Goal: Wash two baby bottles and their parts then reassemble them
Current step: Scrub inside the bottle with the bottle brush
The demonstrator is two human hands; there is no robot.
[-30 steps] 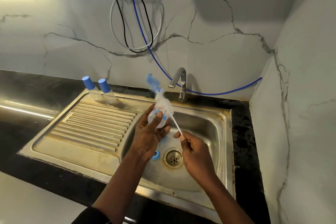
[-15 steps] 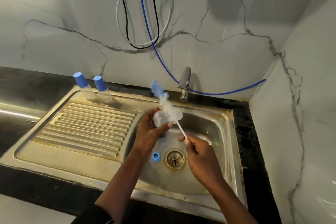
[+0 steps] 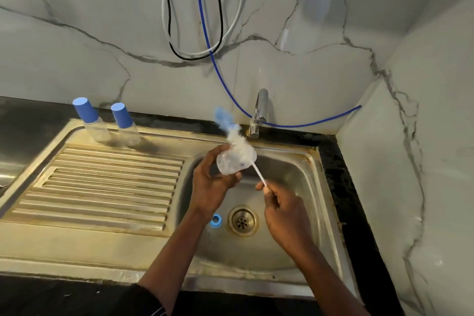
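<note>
My left hand grips a clear baby bottle over the sink basin. My right hand pinches the thin white handle of a bottle brush. Its white bristles lie against the bottle's far side and its blue tip sticks up behind. A blue ring lies in the basin beside the drain. Two small clear bottles with blue caps stand at the back of the ribbed drainboard.
A chrome tap stands behind the basin, no water visible from it. Blue, black and white hoses hang on the marble wall. A side wall closes in on the right. Black countertop surrounds the sink.
The view has shifted slightly. The brush and bottle stay together over the basin, and both hands have kept their grips.
</note>
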